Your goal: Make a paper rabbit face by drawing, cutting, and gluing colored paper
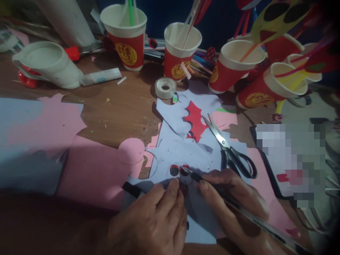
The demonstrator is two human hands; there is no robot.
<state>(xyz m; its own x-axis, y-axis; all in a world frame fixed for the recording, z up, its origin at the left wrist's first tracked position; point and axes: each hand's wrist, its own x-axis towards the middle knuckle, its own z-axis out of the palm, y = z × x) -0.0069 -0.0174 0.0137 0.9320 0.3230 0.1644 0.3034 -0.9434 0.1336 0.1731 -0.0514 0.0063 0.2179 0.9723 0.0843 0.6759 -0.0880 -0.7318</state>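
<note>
My right hand (pixel 233 198) grips a pen (pixel 195 176) with a dark grip and a slim silver tip. The tip touches the right one of two small dark ovals (pixel 174 170) edged in red, within pencilled outlines. My left hand (pixel 156 216) presses its fingertips on the white paper (pixel 202 205) just below these ovals, fingers bent and close together. A black-ended stick (pixel 131 189), perhaps a marker, passes beneath that hand, its middle hidden. Black-handled scissors (pixel 225 145) lie partly open above my right hand, beside a red paper cutout (pixel 196 121).
Several red-and-white paper cups (pixel 130 49) holding sticks and straws line the back. A tape roll (pixel 165 87) and a white jug (pixel 47 63) stand before them. Pink paper (pixel 92 173) and a pink disc (pixel 131 150) lie left; a phone (pixel 273 166) lies right.
</note>
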